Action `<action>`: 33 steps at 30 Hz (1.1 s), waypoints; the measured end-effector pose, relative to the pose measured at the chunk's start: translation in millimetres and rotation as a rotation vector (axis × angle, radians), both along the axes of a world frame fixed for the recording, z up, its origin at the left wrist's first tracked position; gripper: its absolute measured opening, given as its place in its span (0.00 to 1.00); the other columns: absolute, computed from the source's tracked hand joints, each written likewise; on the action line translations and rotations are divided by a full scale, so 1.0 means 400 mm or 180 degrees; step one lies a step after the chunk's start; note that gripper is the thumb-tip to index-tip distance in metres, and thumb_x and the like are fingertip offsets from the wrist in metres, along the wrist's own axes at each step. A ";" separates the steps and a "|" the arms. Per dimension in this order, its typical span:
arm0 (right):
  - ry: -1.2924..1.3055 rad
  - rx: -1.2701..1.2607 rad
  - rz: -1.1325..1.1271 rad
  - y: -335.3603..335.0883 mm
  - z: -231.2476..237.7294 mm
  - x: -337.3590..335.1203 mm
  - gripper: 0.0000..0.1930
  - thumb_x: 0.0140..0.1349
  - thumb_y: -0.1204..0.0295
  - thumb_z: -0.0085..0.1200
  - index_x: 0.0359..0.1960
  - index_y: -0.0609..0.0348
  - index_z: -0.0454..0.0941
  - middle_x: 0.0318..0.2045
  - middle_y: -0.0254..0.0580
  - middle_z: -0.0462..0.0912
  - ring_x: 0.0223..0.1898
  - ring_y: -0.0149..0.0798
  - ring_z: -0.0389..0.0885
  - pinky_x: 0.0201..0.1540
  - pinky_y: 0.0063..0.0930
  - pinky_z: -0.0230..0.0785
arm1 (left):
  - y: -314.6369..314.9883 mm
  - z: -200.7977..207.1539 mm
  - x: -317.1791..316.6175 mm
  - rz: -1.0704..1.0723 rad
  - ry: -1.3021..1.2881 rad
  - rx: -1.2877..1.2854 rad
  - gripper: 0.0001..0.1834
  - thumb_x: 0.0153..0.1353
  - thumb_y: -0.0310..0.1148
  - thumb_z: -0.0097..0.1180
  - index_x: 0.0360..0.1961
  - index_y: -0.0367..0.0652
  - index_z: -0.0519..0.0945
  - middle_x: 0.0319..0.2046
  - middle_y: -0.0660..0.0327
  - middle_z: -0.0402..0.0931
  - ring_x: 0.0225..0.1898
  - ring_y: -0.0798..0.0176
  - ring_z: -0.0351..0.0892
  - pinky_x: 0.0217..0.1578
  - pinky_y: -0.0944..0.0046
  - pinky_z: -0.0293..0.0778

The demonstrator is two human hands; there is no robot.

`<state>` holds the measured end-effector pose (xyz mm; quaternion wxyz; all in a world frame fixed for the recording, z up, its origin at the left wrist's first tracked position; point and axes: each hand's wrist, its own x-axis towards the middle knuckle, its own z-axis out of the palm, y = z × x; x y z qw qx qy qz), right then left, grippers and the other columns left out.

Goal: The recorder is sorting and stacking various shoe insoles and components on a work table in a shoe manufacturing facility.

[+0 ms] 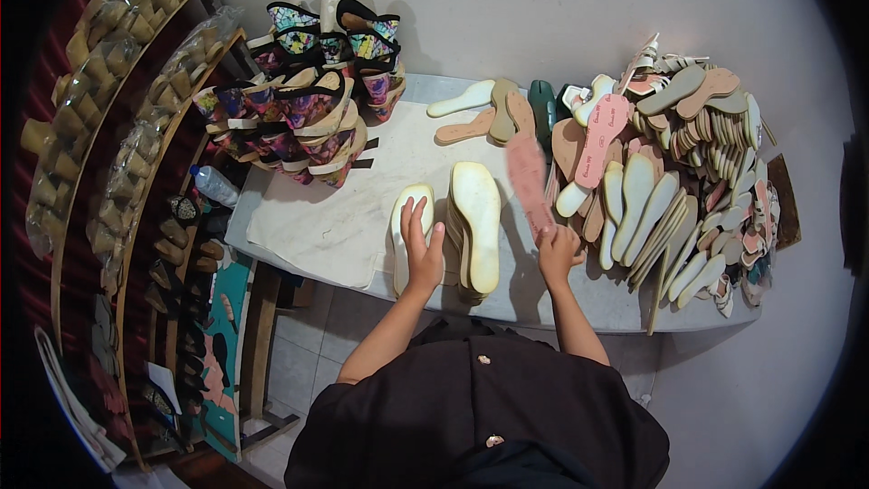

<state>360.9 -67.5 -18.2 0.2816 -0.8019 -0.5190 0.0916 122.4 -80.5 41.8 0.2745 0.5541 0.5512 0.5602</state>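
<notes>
Left of the tall stack of smooth, cream, narrow-waisted soles (480, 231), my left hand (423, 258) lies loosely spread over a pale sole (415, 196). Well apart, right of that stack, my right hand (559, 254) pinches the end of a flat, motion-blurred pink insole (528, 177). Floral-patterned wedge shoes (312, 111) crowd together beyond the stack's left.

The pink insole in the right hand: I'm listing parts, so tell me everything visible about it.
The pink insole is flat and elongated, blurred, with reddish markings near its lower end. The right hand holds that end; the rest points away from the person, over the table. Its material is unclear.
</notes>
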 end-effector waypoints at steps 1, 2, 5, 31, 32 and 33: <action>-0.0005 0.0005 -0.0020 -0.010 0.003 0.008 0.13 0.61 0.61 0.46 0.41 0.55 0.73 0.44 0.42 0.73 0.57 0.45 0.61 0.55 0.60 0.41 | 0.004 0.005 0.002 -0.0020 -0.0005 0.0005 0.26 0.61 0.37 0.46 0.60 0.39 0.62 0.64 0.48 0.47 0.66 0.50 0.42 0.63 0.53 0.42; 0.0412 0.0348 0.0025 -0.023 0.003 0.017 0.15 0.61 0.61 0.46 0.42 0.57 0.73 0.44 0.44 0.73 0.56 0.46 0.60 0.56 0.55 0.43 | 0.007 0.012 0.003 -0.0064 -0.0003 -0.0033 0.27 0.60 0.36 0.48 0.60 0.39 0.62 0.64 0.48 0.46 0.66 0.50 0.42 0.63 0.53 0.43; 0.1398 0.0653 0.0173 -0.059 0.114 -0.020 0.16 0.61 0.61 0.48 0.41 0.62 0.74 0.44 0.46 0.73 0.55 0.47 0.60 0.59 0.40 0.46 | 0.007 0.039 0.021 -0.0071 0.0127 -0.0165 0.28 0.58 0.33 0.52 0.59 0.38 0.63 0.63 0.48 0.50 0.64 0.50 0.49 0.62 0.53 0.48; 0.1454 0.0506 0.1544 -0.115 0.163 -0.211 0.13 0.59 0.59 0.50 0.37 0.54 0.77 0.45 0.34 0.73 0.57 0.42 0.58 0.57 0.46 0.36 | -0.013 -0.011 0.042 -0.0746 0.1116 -0.0862 0.28 0.63 0.50 0.42 0.55 0.39 0.64 0.53 0.48 0.62 0.56 0.48 0.57 0.55 0.47 0.49; 0.1448 0.0513 0.1530 -0.114 0.154 -0.209 0.13 0.59 0.59 0.50 0.37 0.54 0.77 0.45 0.34 0.73 0.57 0.42 0.58 0.57 0.46 0.36 | -0.008 -0.015 0.046 -0.0942 0.1116 -0.1288 0.31 0.62 0.53 0.40 0.57 0.38 0.61 0.60 0.45 0.52 0.62 0.46 0.47 0.57 0.40 0.41; 0.1089 0.0509 0.1408 -0.113 0.145 -0.207 0.12 0.60 0.60 0.49 0.36 0.54 0.76 0.45 0.35 0.73 0.57 0.43 0.58 0.56 0.49 0.36 | -0.005 -0.026 0.055 -0.0957 0.1116 -0.1282 0.31 0.62 0.53 0.40 0.57 0.38 0.61 0.60 0.45 0.52 0.62 0.46 0.47 0.57 0.40 0.41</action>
